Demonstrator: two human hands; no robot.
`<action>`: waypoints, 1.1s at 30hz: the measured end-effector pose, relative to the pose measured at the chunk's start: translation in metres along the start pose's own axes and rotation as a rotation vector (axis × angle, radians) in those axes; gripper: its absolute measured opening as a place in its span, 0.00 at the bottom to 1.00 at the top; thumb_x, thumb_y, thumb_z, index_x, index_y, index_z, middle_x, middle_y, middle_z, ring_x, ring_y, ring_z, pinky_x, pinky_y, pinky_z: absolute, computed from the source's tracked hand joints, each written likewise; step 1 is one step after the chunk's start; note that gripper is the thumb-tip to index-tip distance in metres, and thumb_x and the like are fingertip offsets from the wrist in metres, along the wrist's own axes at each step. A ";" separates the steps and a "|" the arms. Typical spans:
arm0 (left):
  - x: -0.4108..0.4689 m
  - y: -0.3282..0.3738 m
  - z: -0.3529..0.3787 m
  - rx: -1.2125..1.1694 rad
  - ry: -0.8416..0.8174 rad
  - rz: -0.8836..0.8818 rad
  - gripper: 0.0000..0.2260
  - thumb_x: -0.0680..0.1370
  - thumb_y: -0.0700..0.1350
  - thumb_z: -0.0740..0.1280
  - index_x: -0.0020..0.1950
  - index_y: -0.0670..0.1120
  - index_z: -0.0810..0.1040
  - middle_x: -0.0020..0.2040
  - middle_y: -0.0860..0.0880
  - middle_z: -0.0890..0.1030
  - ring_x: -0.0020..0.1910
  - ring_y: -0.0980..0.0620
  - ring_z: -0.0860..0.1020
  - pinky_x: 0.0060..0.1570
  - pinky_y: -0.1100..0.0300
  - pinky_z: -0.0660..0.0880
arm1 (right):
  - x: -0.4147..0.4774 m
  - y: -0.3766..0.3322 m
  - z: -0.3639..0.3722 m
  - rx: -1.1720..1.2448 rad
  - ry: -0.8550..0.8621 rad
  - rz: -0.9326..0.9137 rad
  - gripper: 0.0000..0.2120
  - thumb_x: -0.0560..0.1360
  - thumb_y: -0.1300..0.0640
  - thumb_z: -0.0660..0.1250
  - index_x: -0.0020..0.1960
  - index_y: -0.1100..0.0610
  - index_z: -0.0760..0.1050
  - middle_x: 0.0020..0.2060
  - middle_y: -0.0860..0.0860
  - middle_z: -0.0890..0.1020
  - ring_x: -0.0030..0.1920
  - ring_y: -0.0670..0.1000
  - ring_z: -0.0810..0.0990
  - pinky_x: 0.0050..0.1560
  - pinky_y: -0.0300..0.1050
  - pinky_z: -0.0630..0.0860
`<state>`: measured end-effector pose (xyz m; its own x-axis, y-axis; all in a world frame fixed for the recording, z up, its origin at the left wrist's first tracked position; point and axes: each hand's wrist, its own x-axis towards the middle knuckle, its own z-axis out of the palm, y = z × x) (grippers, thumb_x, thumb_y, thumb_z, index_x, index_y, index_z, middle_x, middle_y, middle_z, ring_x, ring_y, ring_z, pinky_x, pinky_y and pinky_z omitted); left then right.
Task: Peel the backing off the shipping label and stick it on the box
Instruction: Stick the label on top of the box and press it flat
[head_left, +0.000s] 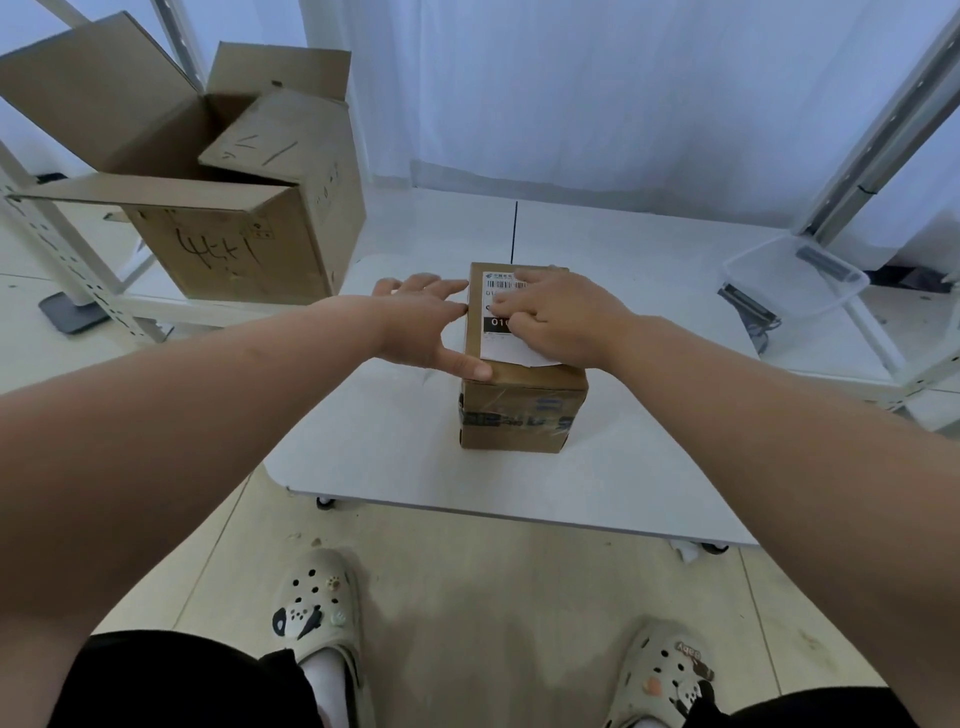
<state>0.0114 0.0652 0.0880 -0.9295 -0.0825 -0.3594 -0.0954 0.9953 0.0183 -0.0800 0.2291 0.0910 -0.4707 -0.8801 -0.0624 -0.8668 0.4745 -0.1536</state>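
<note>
A small taped cardboard box (522, 410) stands on a low white platform (415, 457). A white shipping label (501, 345) with a barcode and a black band lies on the box's top face. My right hand (558, 317) rests flat on the label, fingers spread and pressing down, and hides its right part. My left hand (423, 325) braces the box's left side, with the thumb on the near top edge and the fingers along the far left edge. The label's near edge curls slightly over the box top.
A large open cardboard box (234, 197) with handwriting sits at the back left on a metal rack. A clear plastic tub (795, 278) stands at the right on a shelf frame. White curtains hang behind. My two feet in clogs stand on the tiled floor below.
</note>
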 end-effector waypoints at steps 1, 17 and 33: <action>-0.001 0.001 0.001 -0.025 0.006 -0.003 0.53 0.60 0.76 0.54 0.78 0.51 0.44 0.79 0.51 0.43 0.77 0.47 0.42 0.72 0.42 0.43 | 0.004 0.000 0.001 -0.055 -0.017 0.015 0.21 0.80 0.52 0.48 0.69 0.48 0.69 0.72 0.49 0.68 0.75 0.52 0.58 0.74 0.54 0.53; 0.012 -0.009 0.006 -0.044 0.208 0.098 0.51 0.61 0.75 0.49 0.77 0.46 0.53 0.79 0.50 0.52 0.77 0.52 0.46 0.75 0.47 0.43 | 0.021 0.004 0.001 -0.011 -0.101 0.081 0.23 0.82 0.50 0.41 0.75 0.46 0.58 0.76 0.45 0.58 0.77 0.51 0.46 0.75 0.56 0.41; 0.022 -0.005 -0.004 -0.151 0.211 -0.035 0.26 0.79 0.60 0.55 0.75 0.51 0.57 0.76 0.51 0.62 0.68 0.44 0.70 0.69 0.47 0.58 | 0.009 0.035 0.000 -0.104 -0.150 0.254 0.23 0.81 0.44 0.41 0.76 0.42 0.46 0.77 0.41 0.48 0.77 0.54 0.41 0.70 0.67 0.32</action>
<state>-0.0101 0.0578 0.0832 -0.9770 -0.1409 -0.1603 -0.1657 0.9740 0.1542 -0.1146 0.2379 0.0853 -0.6516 -0.7223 -0.2315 -0.7403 0.6721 -0.0132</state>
